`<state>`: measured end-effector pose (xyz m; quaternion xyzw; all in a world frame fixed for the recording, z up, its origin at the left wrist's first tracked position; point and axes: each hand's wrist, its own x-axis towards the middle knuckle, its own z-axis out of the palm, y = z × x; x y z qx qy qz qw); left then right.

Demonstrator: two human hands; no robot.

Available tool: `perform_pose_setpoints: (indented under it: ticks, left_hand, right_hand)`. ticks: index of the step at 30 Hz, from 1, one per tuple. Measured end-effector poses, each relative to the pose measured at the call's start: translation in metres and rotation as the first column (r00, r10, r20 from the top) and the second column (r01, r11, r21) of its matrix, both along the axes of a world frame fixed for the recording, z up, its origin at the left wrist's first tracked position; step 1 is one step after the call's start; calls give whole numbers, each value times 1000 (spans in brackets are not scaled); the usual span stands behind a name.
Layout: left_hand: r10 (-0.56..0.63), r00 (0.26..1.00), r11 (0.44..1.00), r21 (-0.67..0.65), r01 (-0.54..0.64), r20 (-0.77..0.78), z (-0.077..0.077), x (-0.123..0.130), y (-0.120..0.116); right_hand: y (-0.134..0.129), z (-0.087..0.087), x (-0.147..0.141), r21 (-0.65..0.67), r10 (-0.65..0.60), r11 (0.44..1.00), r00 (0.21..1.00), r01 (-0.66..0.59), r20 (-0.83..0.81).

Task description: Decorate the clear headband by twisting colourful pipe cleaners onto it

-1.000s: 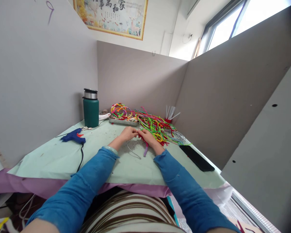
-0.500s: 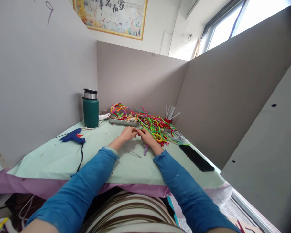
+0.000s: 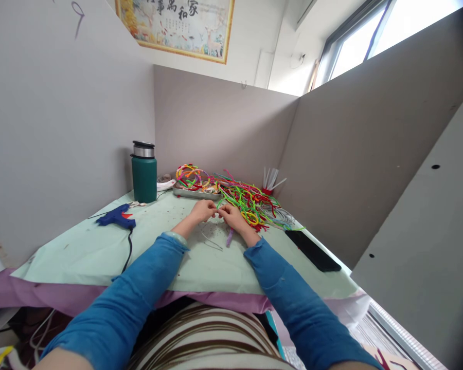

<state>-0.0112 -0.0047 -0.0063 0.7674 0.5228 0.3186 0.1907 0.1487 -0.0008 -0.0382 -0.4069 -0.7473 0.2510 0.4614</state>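
Over the middle of the table, my left hand [image 3: 203,211] and my right hand [image 3: 231,215] meet, thumbs and fingertips pinched together. Between them shows a short bit of green pipe cleaner [image 3: 218,204], mostly covered by the fingers. A fuzzy purple pipe cleaner piece [image 3: 229,238] sticks out below my right hand. Thin bare wires [image 3: 213,241] extend below my left hand; where they begin is hidden. Just beyond my right hand lies a tangled pile of red, green and yellow pipe cleaners [image 3: 250,200].
At left are a blue glue gun [image 3: 118,217] with its cord and a green bottle [image 3: 144,177]. Behind my hands stands a metal tray [image 3: 196,195] of colourful pieces. White sticks [image 3: 272,179] stand in a red holder; a black phone-like slab [image 3: 312,250] lies right. Grey partitions enclose the table.
Both hands have shifted very slightly to the left, the purple piece and wires with them. A bit of green now shows between the fingertips.
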Motion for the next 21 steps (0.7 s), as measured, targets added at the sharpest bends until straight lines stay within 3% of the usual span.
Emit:
perform_pose_setpoints:
  ticks: [10,21]
  left_hand:
    - [40,999,998,-47,-40,2,-1,1,3]
    - [-2,999,1000,-12,2,36,-3,0,4]
  right_hand:
    - [0,0,0,35,13,999,1000,-13,-3]
    - [-5,3,-2,-63,49,997,997,-53,-60]
